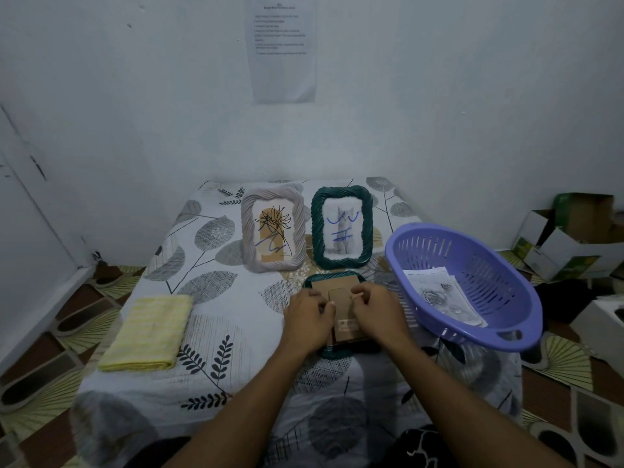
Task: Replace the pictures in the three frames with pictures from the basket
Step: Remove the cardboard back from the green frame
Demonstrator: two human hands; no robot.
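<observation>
Presently both hands are low centre of frame, side by side on the face-down green frame (332,275). Left grip (310,320): fingers curled, thumb and forefinger tips together at the left edge of the stand flap on the cardboard back (337,286). Right grip (378,314): same posture, tips pinched at the flap's right edge. Cannot tell whether either holds a tab or only presses the board.

That frame lies flat on the desk (236,373), which is covered in leaf-print cloth. A small label shows on the board between the wrists.

Above it, centre of frame, two frames stand upright, tilted back, just beside each other:
- grey frame (249,231), left, holding a plant drawing (273,231) with a blue pen scribble;
- dark green frame (317,228), right, holding a cat picture (342,231), also marked in blue.

Right of the hands is a purple basket (506,285), tipped toward the camera, with printed pictures (439,295) inside; the top one shows a grey rose.

A folded yellow cloth (148,332) lies at lower left, well apart. A printed sheet (283,52) is on the wall at top centre, and cardboard boxes (574,238) sit at far right on the floor.
</observation>
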